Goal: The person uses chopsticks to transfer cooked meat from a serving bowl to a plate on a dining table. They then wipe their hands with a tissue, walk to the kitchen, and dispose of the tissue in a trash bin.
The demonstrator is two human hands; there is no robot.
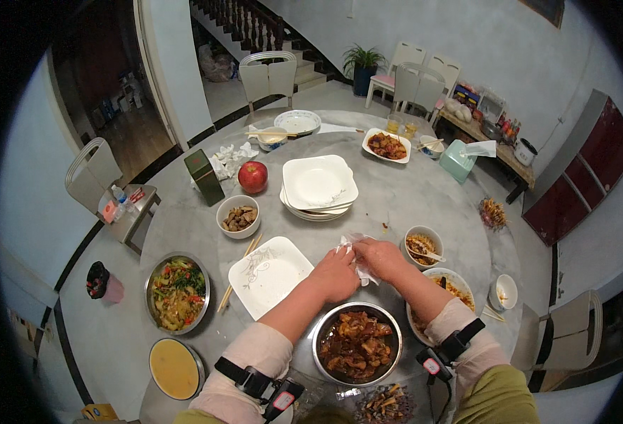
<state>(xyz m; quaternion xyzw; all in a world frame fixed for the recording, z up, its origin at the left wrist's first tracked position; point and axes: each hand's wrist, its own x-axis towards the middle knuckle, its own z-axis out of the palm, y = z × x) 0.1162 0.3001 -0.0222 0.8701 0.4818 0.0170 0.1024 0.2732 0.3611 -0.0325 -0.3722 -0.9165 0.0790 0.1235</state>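
Note:
Both my left hand (pixel 336 275) and my right hand (pixel 380 258) hold crumpled white tissue (pixel 365 273) between them, low over the marble table. Left of my left hand lies a square white plate (pixel 269 275) with a leaf pattern. Close in front of me, below the hands, a steel bowl of braised meat (pixel 358 344) stands. Beyond the hands is a stack of white plates (pixel 319 183). To the right of my right hand are a small bowl with a white spoon (pixel 423 246) and a larger bowl of food (pixel 452 289), partly covered by my forearm.
Chopsticks (pixel 227 291) lie beside the square plate. On the left stand a steel bowl of vegetables (pixel 178 294), a bowl of yellow soup (pixel 175 368), a bowl of meat pieces (pixel 238 218), an apple (pixel 252 177) and a green box (pixel 204 177). A tissue box (pixel 457 161) is far right.

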